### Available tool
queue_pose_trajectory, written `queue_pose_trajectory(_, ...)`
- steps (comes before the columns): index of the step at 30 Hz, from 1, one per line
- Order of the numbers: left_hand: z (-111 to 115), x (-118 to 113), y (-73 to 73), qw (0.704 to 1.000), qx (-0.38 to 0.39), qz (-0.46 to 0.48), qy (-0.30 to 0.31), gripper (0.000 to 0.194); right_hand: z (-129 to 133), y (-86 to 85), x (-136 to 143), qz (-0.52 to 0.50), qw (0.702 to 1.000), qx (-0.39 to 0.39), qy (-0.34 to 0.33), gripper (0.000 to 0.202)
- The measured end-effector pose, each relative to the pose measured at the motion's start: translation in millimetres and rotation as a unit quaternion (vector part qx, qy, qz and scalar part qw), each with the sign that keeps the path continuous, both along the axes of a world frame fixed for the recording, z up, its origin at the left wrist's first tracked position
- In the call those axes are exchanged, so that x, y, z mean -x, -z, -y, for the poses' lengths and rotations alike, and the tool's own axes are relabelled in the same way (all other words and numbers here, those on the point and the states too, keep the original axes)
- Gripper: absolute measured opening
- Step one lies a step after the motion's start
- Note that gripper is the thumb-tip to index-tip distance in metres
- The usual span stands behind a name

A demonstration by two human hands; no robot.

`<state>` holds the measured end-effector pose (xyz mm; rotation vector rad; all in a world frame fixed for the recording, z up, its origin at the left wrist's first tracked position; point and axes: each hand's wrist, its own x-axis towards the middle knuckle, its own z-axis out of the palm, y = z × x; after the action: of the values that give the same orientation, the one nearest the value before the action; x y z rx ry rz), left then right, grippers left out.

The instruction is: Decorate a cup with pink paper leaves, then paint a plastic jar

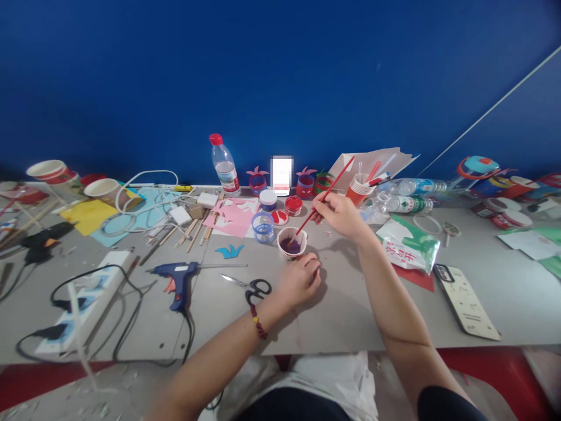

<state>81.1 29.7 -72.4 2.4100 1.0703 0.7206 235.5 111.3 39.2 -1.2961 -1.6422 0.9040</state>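
Observation:
My right hand (337, 216) grips a long red paintbrush (324, 199), its bristle end down in a paper cup (284, 252) of dark purple liquid. On the near side of that cup my left hand (302, 279) rests at the tabletop with its fingers curled in; whether anything is inside them is hidden. Close around stand a blue-rimmed clear jar (263, 228), a white-lidded jar (268, 199), an open red paint pot (293, 205) and its red-smeared lid (279, 217). Black-handled scissors (258, 289) lie left of my left hand.
Left are a blue glue gun (179, 280), a white power strip (94, 295) with cords, and a blue paper cutout (229, 251). A water bottle (225, 169) stands at the back. On the right lie plastic bottles (409, 204), a white-and-red packet (405, 252) and a phone (467, 304).

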Motion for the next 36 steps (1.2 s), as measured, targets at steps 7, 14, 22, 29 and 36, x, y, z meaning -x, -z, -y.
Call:
queue_pose_trajectory(7,0,-1,-3.2,1.000,-0.004,-0.001,-0.003,0.017,2,7.2,14,0.095,0.994,0.004,-0.049,0.018)
queue_pose_trajectory(14,0,-1,-4.1,1.000,-0.013,-0.007,-0.002,0.016,10,1.4,27,0.259,0.964,-0.042,-0.049,0.025)
queue_pose_trajectory(22,1,-1,-0.8,1.000,-0.022,-0.002,-0.007,0.015,26,-9.9,31,0.296,0.950,-0.080,-0.066,0.035)
queue_pose_trajectory(29,0,-3,4.3,0.999,-0.029,0.002,-0.019,0.014,28,-8.3,37,0.292,0.943,-0.080,-0.140,0.030)
queue_pose_trajectory(36,0,0,0.4,1.000,-0.022,0.001,-0.009,0.016,23,-9.2,32,0.246,0.963,-0.037,-0.103,0.027)
